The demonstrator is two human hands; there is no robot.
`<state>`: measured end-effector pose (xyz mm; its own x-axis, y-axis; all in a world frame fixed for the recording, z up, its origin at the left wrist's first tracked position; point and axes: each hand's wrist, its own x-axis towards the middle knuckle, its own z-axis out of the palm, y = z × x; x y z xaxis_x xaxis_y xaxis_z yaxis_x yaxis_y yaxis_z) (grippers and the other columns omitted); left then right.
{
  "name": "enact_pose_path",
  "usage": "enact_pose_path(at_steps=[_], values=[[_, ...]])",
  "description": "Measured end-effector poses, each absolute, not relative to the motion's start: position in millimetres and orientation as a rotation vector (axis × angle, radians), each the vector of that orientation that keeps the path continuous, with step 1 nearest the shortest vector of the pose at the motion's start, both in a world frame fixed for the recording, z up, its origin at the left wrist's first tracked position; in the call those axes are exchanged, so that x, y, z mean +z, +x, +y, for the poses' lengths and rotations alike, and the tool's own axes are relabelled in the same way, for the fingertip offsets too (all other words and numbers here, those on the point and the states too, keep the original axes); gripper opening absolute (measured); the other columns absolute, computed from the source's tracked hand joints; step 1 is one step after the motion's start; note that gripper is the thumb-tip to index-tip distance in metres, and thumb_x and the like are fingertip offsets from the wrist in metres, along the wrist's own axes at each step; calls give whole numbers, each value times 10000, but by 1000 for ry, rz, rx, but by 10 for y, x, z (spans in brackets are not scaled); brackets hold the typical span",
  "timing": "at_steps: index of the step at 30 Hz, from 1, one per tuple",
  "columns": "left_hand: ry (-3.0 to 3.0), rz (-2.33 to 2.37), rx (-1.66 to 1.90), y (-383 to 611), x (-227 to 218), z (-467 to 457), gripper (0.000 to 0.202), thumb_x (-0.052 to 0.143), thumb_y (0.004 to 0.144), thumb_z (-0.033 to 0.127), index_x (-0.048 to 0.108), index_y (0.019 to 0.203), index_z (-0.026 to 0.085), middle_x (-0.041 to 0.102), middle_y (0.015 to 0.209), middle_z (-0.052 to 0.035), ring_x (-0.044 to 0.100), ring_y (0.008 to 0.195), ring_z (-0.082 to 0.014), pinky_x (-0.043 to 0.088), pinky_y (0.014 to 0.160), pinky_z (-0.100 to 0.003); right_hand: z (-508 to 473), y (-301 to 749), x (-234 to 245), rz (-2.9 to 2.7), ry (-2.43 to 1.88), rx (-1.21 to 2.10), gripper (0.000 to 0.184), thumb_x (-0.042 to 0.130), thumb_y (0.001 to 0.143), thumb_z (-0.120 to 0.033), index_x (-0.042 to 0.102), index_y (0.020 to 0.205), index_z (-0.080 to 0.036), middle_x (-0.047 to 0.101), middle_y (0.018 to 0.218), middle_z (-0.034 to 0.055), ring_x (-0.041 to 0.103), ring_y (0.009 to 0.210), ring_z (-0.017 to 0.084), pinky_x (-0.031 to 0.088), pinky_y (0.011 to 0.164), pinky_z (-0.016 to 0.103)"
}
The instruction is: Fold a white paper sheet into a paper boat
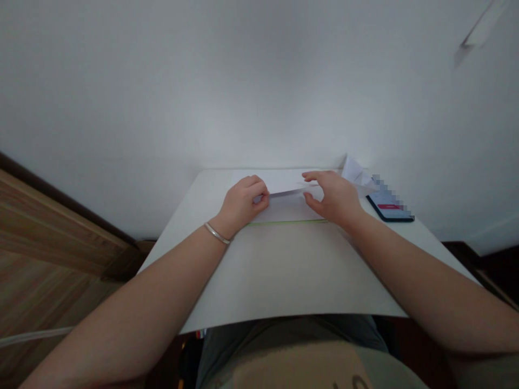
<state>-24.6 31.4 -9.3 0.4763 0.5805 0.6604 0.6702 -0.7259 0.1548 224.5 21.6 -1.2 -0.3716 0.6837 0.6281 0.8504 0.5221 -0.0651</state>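
A white sheet of paper [284, 181] lies near the far side of the table, its near edge lifted a little. My left hand [244, 201], with a silver bangle at the wrist, pinches that edge between thumb and fingers. My right hand [338, 195] is at the sheet's right part, thumb and fingers spread apart; whether it touches the paper I cannot tell. Beneath the sheet is a flat pale surface with a thin green edge [287, 221]. A folded white paper shape [356, 174] stands just behind my right hand.
A phone [391, 208] with a lit, partly blurred screen lies on the white table [284, 275], right of the folded paper. The white wall [259, 97] rises directly behind the table. Wooden furniture [52, 232] is at the left.
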Motion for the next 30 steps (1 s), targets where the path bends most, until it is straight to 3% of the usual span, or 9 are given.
enact_pose_path(at_steps=[4,9,14,18,24,30], values=[[-2606,-1063,-1073,-217,-92,289,87,524,781,123,581,763,186,603,835,-29,556,802,-155,449,735,-272,185,2130,-53,-2255,-1133,-349,205,473,892,-233,668,948,-202,726,1008,44,629,964,190,431,826,309],[-2586,-988,-962,-144,-71,246,90,526,790,124,590,799,186,624,826,-38,555,787,-168,439,725,-288,130,1989,-52,-2269,-1154,-386,212,478,882,-233,685,893,-187,734,916,52,641,894,184,421,778,286],[-2580,-978,-945,-103,-60,227,85,507,800,130,573,780,180,619,785,-42,544,766,-172,438,710,-296,79,1877,-42,-2265,-1198,-412,217,498,878,-278,681,965,-201,735,939,53,637,886,192,407,748,286],[-2575,-990,-958,-123,-49,222,93,509,781,118,572,783,186,631,795,-37,555,773,-172,427,725,-305,107,1915,-72,-2236,-1232,-405,244,467,905,-300,694,917,-211,736,899,43,639,841,182,395,731,288],[-2467,-986,-832,-81,-1,160,67,535,816,214,586,773,203,653,806,-27,551,781,-194,391,804,-370,93,1890,-48,-2323,-1073,-436,273,433,930,-288,694,918,-205,731,922,49,633,864,174,390,754,291],[-2420,-941,-755,-114,27,186,79,530,780,169,560,717,204,626,783,-38,523,760,-201,388,796,-379,115,1942,-35,-2313,-1056,-437,259,440,917,-252,696,919,-210,735,908,43,639,866,170,399,763,286]])
